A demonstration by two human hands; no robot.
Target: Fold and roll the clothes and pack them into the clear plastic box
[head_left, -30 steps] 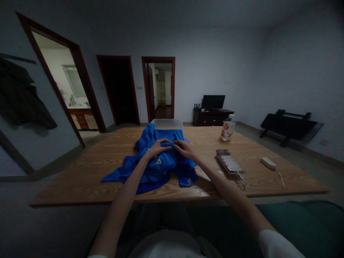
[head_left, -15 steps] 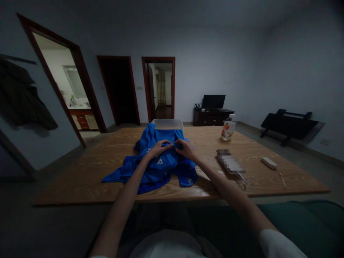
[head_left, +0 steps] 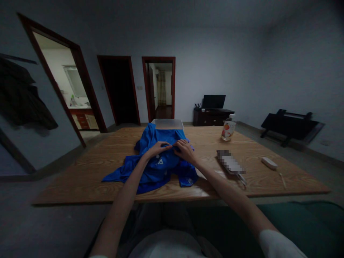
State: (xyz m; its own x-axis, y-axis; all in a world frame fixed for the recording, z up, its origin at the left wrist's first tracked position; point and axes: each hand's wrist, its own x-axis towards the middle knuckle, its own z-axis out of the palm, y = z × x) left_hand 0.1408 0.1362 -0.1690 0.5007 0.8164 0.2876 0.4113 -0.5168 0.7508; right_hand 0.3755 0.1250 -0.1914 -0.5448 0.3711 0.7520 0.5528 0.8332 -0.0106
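Fingertips of both hands meet at one fold of cloth on top of a heap of blue fabric, thumbs and fingers drawn together and pinching it. Left hand [head_left: 156, 148]: curled, knuckles up, closed on the fold from the left. Right hand [head_left: 184, 149]: curled likewise, closed on the same fold from the right, its fingertips just beside those of the left. Blue sports jersey [head_left: 156, 163]: crumpled, bunched high at the middle, a small white triangular mark showing just below the hands; one part trails out flat toward the left near edge of the table, another hangs in a lump at the right near edge. Wooden table [head_left: 88, 168]: broad, light grain, bearing all that follows. Clear plastic tub [head_left: 167, 123]: behind the jersey, touching or just beyond its far side; which one cannot be told. Bottle with orange label [head_left: 228, 128]: upright, far right of the jersey, well apart from it. Blurred flat object [head_left: 230, 162]: right of the right forearm, lying flat. Small white oblong object [head_left: 269, 163]: further right, near the table's right edge. Beyond the table: dark low cabinet [head_left: 212, 116] with a monitor [head_left: 214, 101] on it against the far wall.
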